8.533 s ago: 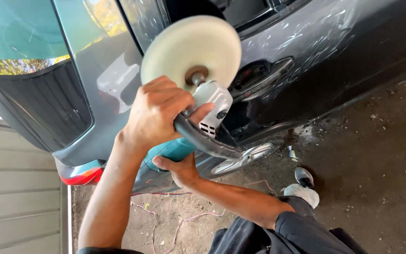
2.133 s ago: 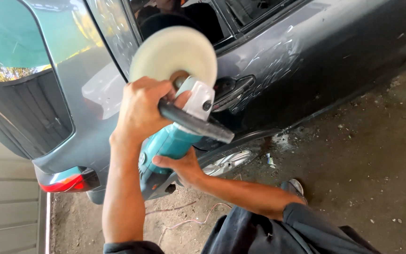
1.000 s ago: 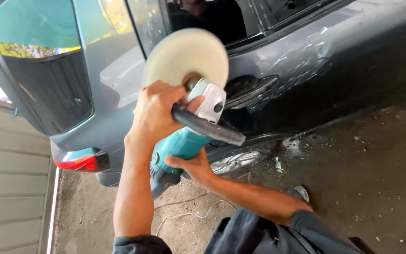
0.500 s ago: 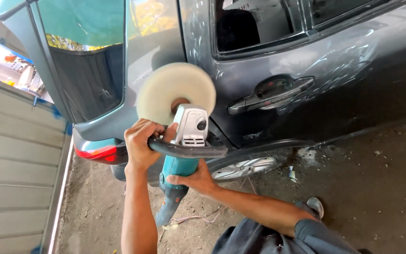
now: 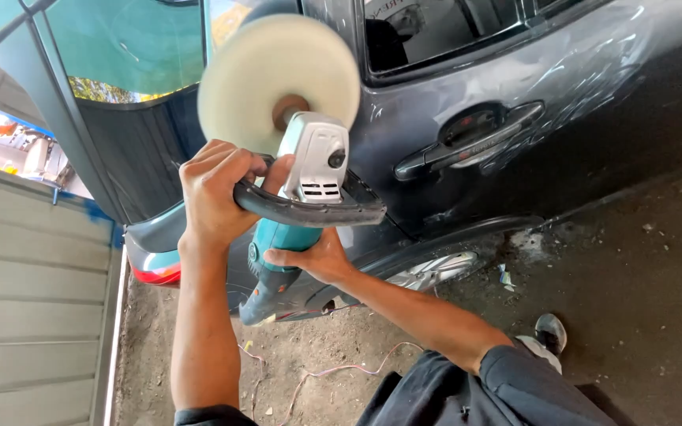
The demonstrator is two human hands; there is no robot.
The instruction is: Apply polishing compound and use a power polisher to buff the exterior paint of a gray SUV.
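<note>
I hold a power polisher with both hands against a dark grey car [image 5: 593, 95]. Its round cream foam pad [image 5: 278, 83] is blurred and lies on the panel between the rear glass and the side window. My left hand [image 5: 215, 193] is wrapped around the black loop handle [image 5: 309, 211] just behind the grey gear head [image 5: 317, 158]. My right hand [image 5: 313, 260] grips the teal motor body [image 5: 274, 264] lower down. The car's door handle [image 5: 467, 142] is to the right of the tool.
A red tail light [image 5: 151, 272] and a wheel [image 5: 428, 272] show below the tool. A thin cable [image 5: 333, 371] trails over the dirt floor. My shoe [image 5: 550, 335] rests at lower right. A ribbed grey wall [image 5: 33, 315] stands close on the left.
The polisher has come up and nearer to the camera, and the pad now covers the pillar by the side window. Both hands keep the same grips.
</note>
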